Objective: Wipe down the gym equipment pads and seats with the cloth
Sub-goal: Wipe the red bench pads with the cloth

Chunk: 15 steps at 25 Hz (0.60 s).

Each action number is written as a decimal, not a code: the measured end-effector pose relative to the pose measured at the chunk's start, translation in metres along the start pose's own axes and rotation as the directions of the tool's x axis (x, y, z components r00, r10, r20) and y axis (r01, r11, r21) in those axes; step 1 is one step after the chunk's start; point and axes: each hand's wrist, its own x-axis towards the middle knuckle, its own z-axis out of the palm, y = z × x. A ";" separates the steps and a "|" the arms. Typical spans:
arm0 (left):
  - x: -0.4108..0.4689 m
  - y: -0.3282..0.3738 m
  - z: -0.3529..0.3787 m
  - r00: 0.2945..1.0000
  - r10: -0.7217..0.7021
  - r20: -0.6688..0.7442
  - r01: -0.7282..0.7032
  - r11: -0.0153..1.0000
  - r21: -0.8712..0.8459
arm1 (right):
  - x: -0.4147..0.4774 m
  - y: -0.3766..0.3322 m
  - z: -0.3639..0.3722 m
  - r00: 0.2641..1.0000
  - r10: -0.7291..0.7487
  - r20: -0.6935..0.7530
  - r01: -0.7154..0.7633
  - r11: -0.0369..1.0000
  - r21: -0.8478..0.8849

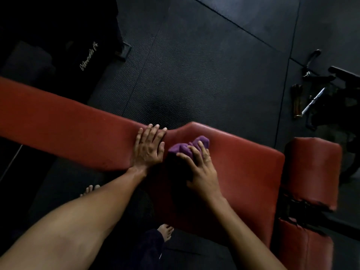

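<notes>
Starting at the left, we see the long red pad (68, 121) running across the scene above the black floor mat (194, 65), its vinyl skin smooth and scuffed in places. Our left grip (149, 148) lies flat on the right end of that pad, fingers straight and close together, fingertips at its far edge. It is released and holds nothing, and we judge it is only bracing us.

Just to its right, in the dip where the long pad meets the wider seat pad (251, 172), sits the purple cloth (188, 146). It is bunched into a soft lump on the seat pad's far left corner. Our right grip (202, 172) is on top of it, fingers spread and curled into the folds, grasping the cloth and pressing it against the vinyl.

We expect the cloth to be light, limp and easily crumpled. It should slide readily on smooth vinyl but fold under itself if pushed from one edge. The best hold is therefore over the middle of the bunch, palm down, with the fingers pinning the loose folds. The pads look firm but cushioned and should give a little under pressure.

We judge that most of the seat pad to the right is not yet wiped. Farther right, the red roller pads (313, 168), worn at their edges, wait too.
</notes>
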 end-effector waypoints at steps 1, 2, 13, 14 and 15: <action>0.000 0.001 -0.002 1.000 -0.003 0.012 0.004 1.000 -0.009 | -0.006 0.012 -0.010 1.000 0.001 0.016 -0.001 1.000 -0.017; -0.001 0.002 -0.004 1.000 -0.008 0.028 0.009 1.000 -0.019 | -0.002 0.022 -0.018 0.999 0.037 0.004 -0.037 0.999 -0.028; -0.001 0.001 -0.005 0.998 -0.004 0.060 0.002 1.000 0.021 | 0.166 0.012 -0.006 0.941 0.002 0.337 0.024 0.997 -0.071; 0.000 0.003 -0.006 0.998 -0.007 0.068 0.005 1.000 0.024 | 0.167 0.022 -0.016 0.938 -0.009 0.346 0.026 0.999 -0.044; 0.001 0.004 -0.009 0.997 -0.012 0.076 0.010 1.000 0.024 | 0.160 0.035 -0.027 0.941 0.005 0.338 -0.003 1.000 -0.008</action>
